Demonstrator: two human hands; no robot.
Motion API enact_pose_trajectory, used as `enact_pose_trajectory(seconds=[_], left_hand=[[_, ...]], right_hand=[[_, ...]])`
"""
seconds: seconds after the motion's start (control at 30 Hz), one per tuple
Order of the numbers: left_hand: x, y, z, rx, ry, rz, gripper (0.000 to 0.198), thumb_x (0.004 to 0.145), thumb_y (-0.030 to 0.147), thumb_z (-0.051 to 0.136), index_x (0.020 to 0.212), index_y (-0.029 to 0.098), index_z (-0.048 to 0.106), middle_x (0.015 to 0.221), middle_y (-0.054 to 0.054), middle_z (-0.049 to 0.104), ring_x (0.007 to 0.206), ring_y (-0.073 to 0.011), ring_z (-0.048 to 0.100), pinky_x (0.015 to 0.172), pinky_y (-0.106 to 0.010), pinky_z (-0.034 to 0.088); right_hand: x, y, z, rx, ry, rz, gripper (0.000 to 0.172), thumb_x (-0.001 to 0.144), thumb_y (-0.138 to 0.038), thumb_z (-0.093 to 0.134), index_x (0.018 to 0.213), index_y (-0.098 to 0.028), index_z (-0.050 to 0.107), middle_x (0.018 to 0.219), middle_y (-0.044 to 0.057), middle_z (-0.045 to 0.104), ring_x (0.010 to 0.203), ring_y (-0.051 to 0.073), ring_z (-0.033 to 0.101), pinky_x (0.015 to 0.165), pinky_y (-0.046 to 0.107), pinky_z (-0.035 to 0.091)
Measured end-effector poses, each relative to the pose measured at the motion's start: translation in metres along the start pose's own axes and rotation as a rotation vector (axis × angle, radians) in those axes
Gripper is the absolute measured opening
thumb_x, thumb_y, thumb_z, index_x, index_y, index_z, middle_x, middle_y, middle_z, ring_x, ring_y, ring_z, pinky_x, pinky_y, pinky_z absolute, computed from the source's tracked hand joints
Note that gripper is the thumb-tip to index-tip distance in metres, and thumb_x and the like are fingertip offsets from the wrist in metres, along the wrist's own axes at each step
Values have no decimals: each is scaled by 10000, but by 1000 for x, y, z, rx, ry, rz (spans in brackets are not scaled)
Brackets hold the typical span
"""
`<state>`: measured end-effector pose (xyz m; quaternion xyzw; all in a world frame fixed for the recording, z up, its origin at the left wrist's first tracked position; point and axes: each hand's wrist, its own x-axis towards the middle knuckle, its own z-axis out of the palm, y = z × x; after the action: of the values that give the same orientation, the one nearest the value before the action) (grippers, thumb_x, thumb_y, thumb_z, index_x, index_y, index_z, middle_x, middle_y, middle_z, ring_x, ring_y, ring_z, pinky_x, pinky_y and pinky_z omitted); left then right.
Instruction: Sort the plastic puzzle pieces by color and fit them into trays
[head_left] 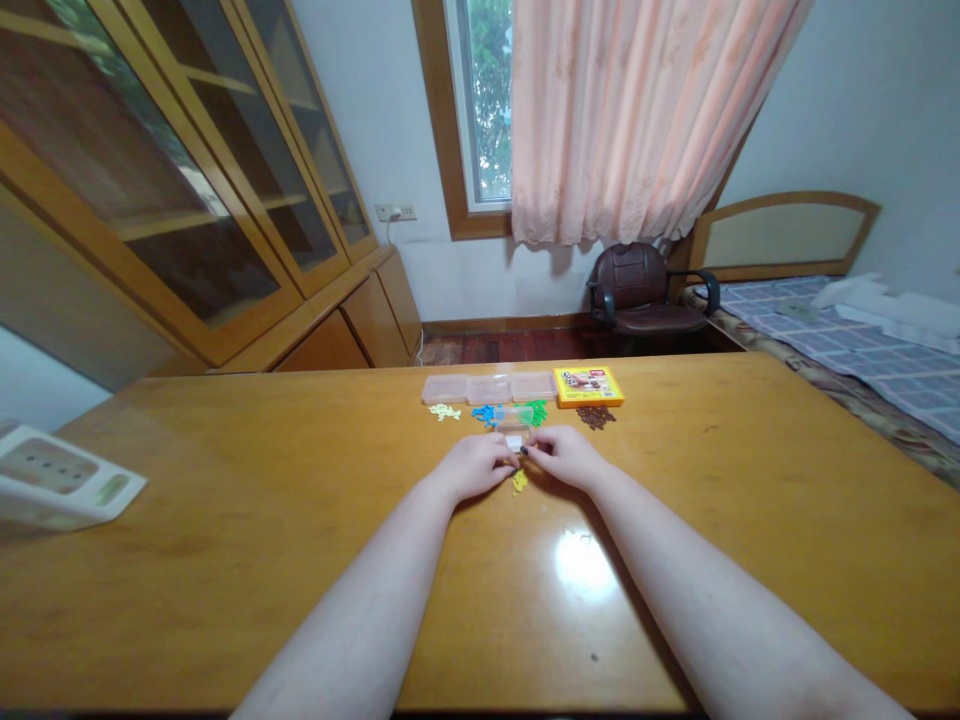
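Observation:
A small clear plastic box (514, 428) with its lid raised stands between my hands, with something white in it. My left hand (474, 466) rests at its near left side, fingers drawn together over a small pile of yellow pieces (520, 482). At the box's near right corner is my right hand (564, 456), thumb and fingers pinched. Whatever either hand holds is too small to name; dark spots show at the fingertips. Blue pieces (486, 415) and green pieces (538, 412) lie just behind the box.
Along the table's (300, 560) far edge sit clear plastic cases (445, 389) and a yellow box (589, 387). Cream pieces (445, 412) and brown pieces (597, 418) lie before them. A white container (64, 478) stands at left; a chair (649, 290) is beyond the table.

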<state>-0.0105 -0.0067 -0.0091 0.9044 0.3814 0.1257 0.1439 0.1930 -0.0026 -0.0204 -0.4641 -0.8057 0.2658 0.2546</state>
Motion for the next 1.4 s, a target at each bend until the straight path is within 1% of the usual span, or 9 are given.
enact_pose_trajectory(seconds=[0.07,0.13,0.4,0.6,0.67,0.77,0.97,1.2,1.4], left_hand=[[0,0,0,10,12,3,171,849,277,518,871,251,685,849,-7,610,810,-137,563,731,-226,416],[1,1,1,18,14,3,160,847,266,516,845,239,673,846,-7,608,807,-137,562,731,-227,416],[1,-1,2,34,14,-12,107,824,220,530,827,220,637,840,-12,606,813,-148,564,729,-236,427],[3,-3,-1,13,212,-177,172,857,230,484,877,208,654,902,-36,607,839,-157,570,761,-261,442],[3,-3,-3,13,232,-208,190,861,244,482,909,213,664,925,-41,611,860,-161,573,767,-265,442],[1,-2,-5,-1,171,-156,187,843,256,510,942,223,666,924,-35,615,836,-150,574,754,-252,440],[-4,6,-9,-88,-18,-9,123,789,247,561,814,224,679,819,-8,632,786,-137,566,706,-220,415],[-7,13,-10,-180,-189,-106,158,683,329,668,787,210,672,703,26,631,623,-106,525,565,-193,352],[-6,13,-13,-177,-168,-142,143,725,323,613,744,189,659,673,22,619,594,-102,508,539,-195,332]], right_hand=[[-1,0,0,13,-33,-39,217,792,-275,521,638,-156,617,537,-31,501,521,89,420,507,207,279],[-1,0,0,34,-60,-38,218,778,-263,524,600,-152,583,520,-36,483,513,86,417,505,205,280],[-3,0,-1,90,-180,-17,136,736,-209,532,661,-145,626,554,-25,548,520,88,458,507,196,312],[-4,-2,-2,56,-183,-35,141,713,-185,553,735,-149,687,608,-4,621,547,96,498,534,197,345],[-4,-1,-1,60,-189,-42,175,702,-161,552,784,-163,707,669,8,663,575,103,525,556,200,363],[-4,-1,-2,41,-200,-53,232,686,-141,550,833,-192,722,696,2,680,573,106,530,562,205,369],[-5,-5,-5,16,-240,-61,237,670,-139,569,825,-205,736,662,-8,667,560,106,519,544,203,347],[-3,-8,-5,-24,-237,-43,179,703,-179,580,780,-201,741,681,7,689,599,119,558,569,212,359],[-2,-4,-3,-41,-214,-42,169,731,-201,580,795,-199,736,711,12,703,613,118,573,583,212,374]])
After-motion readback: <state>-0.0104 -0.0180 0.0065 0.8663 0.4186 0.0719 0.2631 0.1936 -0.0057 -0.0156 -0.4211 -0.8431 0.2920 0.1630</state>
